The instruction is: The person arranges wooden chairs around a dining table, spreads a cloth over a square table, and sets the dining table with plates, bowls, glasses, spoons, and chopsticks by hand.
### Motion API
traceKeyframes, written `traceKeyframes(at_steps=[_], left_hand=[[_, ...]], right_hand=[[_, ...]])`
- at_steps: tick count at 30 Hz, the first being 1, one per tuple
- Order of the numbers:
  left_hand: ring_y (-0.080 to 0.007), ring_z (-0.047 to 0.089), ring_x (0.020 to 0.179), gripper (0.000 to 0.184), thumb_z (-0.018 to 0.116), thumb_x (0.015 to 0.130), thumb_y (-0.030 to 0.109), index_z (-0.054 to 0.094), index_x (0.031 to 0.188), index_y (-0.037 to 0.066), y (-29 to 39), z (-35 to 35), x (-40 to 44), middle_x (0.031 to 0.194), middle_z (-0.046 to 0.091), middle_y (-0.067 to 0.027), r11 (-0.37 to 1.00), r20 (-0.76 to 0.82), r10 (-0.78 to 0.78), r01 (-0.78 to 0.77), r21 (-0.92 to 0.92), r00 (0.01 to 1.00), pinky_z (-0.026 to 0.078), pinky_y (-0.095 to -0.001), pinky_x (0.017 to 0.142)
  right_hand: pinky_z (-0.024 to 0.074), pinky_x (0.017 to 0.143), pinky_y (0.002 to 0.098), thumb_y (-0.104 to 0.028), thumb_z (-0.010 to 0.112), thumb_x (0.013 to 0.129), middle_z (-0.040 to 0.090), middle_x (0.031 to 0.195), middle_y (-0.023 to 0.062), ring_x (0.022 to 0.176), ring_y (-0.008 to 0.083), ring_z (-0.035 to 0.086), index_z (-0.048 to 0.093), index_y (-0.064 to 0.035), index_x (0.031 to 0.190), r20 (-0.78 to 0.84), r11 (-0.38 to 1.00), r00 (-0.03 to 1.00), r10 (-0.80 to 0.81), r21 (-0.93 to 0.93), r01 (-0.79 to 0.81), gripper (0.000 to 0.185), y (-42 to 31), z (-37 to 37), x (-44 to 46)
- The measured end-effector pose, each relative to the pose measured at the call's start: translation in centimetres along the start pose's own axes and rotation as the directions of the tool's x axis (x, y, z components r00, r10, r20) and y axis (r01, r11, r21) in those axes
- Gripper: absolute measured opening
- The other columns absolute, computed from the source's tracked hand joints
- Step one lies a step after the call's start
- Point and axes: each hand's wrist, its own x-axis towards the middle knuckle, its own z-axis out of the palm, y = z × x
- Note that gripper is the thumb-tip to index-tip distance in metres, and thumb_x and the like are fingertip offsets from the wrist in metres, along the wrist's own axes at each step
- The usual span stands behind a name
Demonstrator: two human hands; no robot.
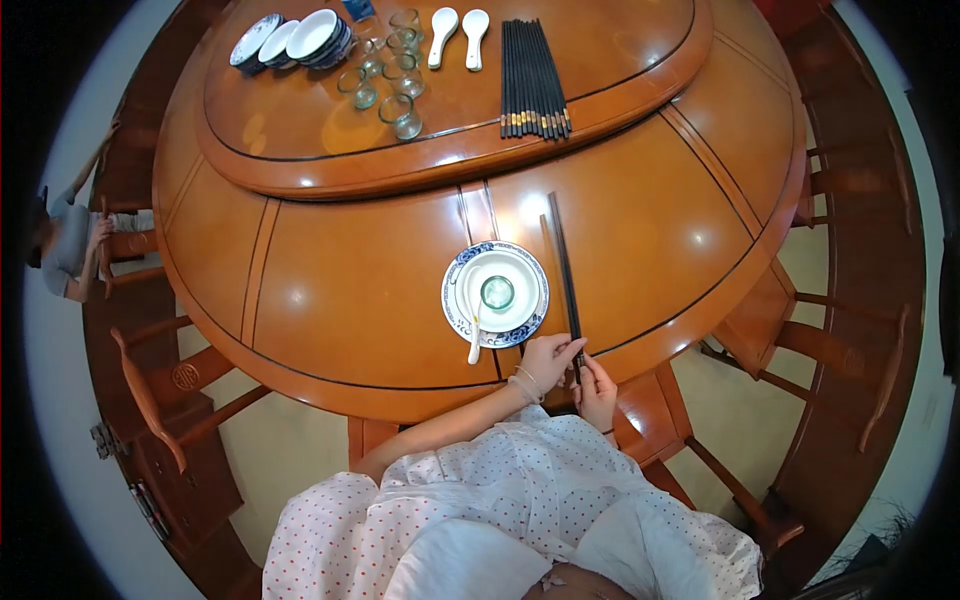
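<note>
A pair of black chopsticks lies at the table's near edge, pointing away from me. My left hand pinches them near their lower end. My right hand closes around the same end just below, at the table edge. To the left stands a blue-patterned plate with a white bowl on it. A small clear glass sits inside the bowl. Beside the glass, a white spoon rests with its handle over the plate's near rim.
On the raised turntable are stacked bowls, several glasses, two white spoons and a row of black chopsticks. Wooden chairs surround the round table. Another person is at the far left.
</note>
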Motion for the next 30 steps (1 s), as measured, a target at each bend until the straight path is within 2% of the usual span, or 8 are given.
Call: traceKeyframes(at_steps=[5, 7, 11, 15, 19, 22, 27, 30], left_hand=[[-0.0080, 0.042, 0.033, 0.032, 0.050, 0.082, 0.026, 0.051, 0.063, 0.001, -2.6, -0.8, -0.1, 0.048, 0.045, -0.0015, 0.980, 0.008, -0.103, 0.103, -0.168, 0.995, 0.035, -0.0214, 0.030], [-0.0075, 0.041, 0.033, 0.030, 0.049, 0.083, 0.028, 0.053, 0.068, 0.002, -3.6, -1.2, 0.1, 0.049, 0.044, 0.0004, 0.933, 0.003, -0.168, 0.160, -0.323, 0.986, 0.035, -0.0205, 0.030], [-0.0066, 0.041, 0.035, 0.029, 0.049, 0.083, 0.031, 0.058, 0.085, 0.004, -4.5, -1.8, 0.3, 0.050, 0.043, 0.0019, 0.878, -0.015, -0.271, 0.241, -0.414, 0.962, 0.037, -0.0203, 0.032], [-0.0063, 0.040, 0.036, 0.030, 0.051, 0.081, 0.033, 0.058, 0.085, 0.005, -5.2, -2.4, 0.7, 0.050, 0.043, 0.0023, 0.829, -0.009, -0.315, 0.270, -0.490, 0.949, 0.037, -0.0205, 0.033], [-0.0067, 0.040, 0.036, 0.029, 0.052, 0.081, 0.033, 0.058, 0.085, 0.005, -5.1, -2.3, 0.6, 0.050, 0.043, 0.0021, 0.832, -0.025, -0.303, 0.252, -0.494, 0.953, 0.036, -0.0203, 0.032], [-0.0072, 0.040, 0.035, 0.029, 0.053, 0.080, 0.035, 0.057, 0.078, 0.006, -4.7, -2.3, 0.5, 0.050, 0.044, 0.0018, 0.792, -0.009, -0.346, 0.287, -0.540, 0.938, 0.036, -0.0205, 0.032], [-0.0073, 0.041, 0.034, 0.036, 0.052, 0.079, 0.039, 0.045, 0.057, 0.011, -4.5, -2.6, 0.3, 0.048, 0.046, 0.0022, 0.793, 0.046, -0.375, 0.346, -0.501, 0.926, 0.036, -0.0194, 0.032], [-0.0077, 0.043, 0.035, 0.037, 0.053, 0.078, 0.042, 0.050, 0.070, 0.006, -3.5, -3.0, -0.4, 0.053, 0.047, -0.0004, 0.795, 0.068, -0.428, 0.411, -0.445, 0.901, 0.039, -0.0225, 0.032]], right_hand=[[0.0298, 0.039, 0.0142, -0.011, 0.046, 0.084, 0.051, 0.064, -0.0015, 0.045, 0.0018, 0.039, 0.050, -0.0009, 0.109, 0.129, 0.984, 0.989, 0.076, -0.172, -0.054, 0.026, 0.6, 0.0, 0.4], [0.0307, 0.040, 0.0147, -0.010, 0.047, 0.084, 0.051, 0.064, -0.0015, 0.046, 0.0022, 0.040, 0.049, -0.0017, 0.108, 0.145, 0.981, 0.986, 0.080, -0.185, -0.053, 0.026, 0.7, 0.5, 0.7], [0.0308, 0.038, 0.0156, -0.011, 0.047, 0.084, 0.047, 0.060, -0.0021, 0.044, 0.0029, 0.039, 0.047, -0.0023, 0.106, 0.229, 0.957, 0.974, 0.005, -0.283, 0.061, 0.024, 1.4, 1.1, 1.6], [0.0320, 0.039, 0.0164, -0.009, 0.047, 0.083, 0.047, 0.061, -0.0012, 0.044, 0.0036, 0.039, 0.047, -0.0013, 0.104, 0.294, 0.922, 0.953, -0.075, -0.344, 0.179, 0.022, 1.7, 1.6, 2.4], [0.0337, 0.041, 0.0174, -0.009, 0.047, 0.083, 0.048, 0.059, -0.0003, 0.046, 0.0043, 0.042, 0.047, -0.0008, 0.100, 0.327, 0.900, 0.938, -0.113, -0.366, 0.236, 0.019, 1.8, 1.5, 3.0], [0.0400, 0.048, 0.0209, -0.011, 0.049, 0.082, 0.051, 0.061, 0.0039, 0.053, 0.0073, 0.048, 0.048, -0.0001, 0.099, 0.355, 0.840, 0.932, -0.079, -0.480, 0.254, 0.020, 0.4, 1.4, 3.0], [0.0402, 0.048, 0.0229, -0.014, 0.051, 0.081, 0.052, 0.060, 0.0056, 0.051, 0.0095, 0.049, 0.051, -0.0001, 0.094, 0.332, 0.830, 0.940, -0.074, -0.502, 0.242, 0.019, 0.8, 1.2, 3.4], [0.0393, 0.047, 0.0236, -0.017, 0.052, 0.081, 0.051, 0.059, 0.0058, 0.050, 0.0104, 0.048, 0.052, -0.0004, 0.092, 0.319, 0.829, 0.947, -0.050, -0.515, 0.217, 0.020, 1.3, 0.9, 3.6]])
